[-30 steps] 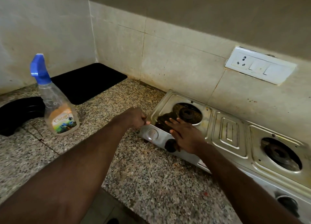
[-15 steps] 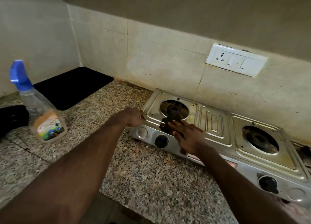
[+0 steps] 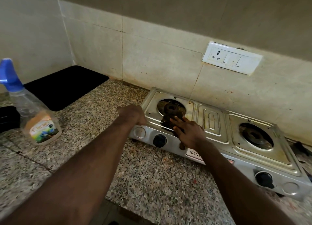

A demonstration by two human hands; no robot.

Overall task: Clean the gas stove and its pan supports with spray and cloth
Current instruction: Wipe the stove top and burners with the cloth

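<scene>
A steel two-burner gas stove (image 3: 212, 123) stands on the granite counter against the tiled wall, with no pan supports on its burners. My left hand (image 3: 133, 115) grips the stove's front left corner, fingers curled over the edge. My right hand (image 3: 189, 131) lies flat with straight fingers on a dark brown cloth (image 3: 166, 120), pressing it onto the stove top just in front of the left burner (image 3: 171, 108). Part of the cloth hangs over the front face. A clear spray bottle (image 3: 33, 118) with a blue trigger head stands on the counter at the left.
A black mat (image 3: 65, 86) lies in the back left corner, and a black object (image 3: 8, 118) sits behind the bottle. A white switch socket (image 3: 232, 60) is on the wall. The right burner (image 3: 255, 135) and two black knobs (image 3: 159, 140) face me. Crumbs dot the counter.
My right hand has slid the cloth to the right along the stove's front edge, past the left knob. My left hand stays on the stove's corner. My head has moved back.
</scene>
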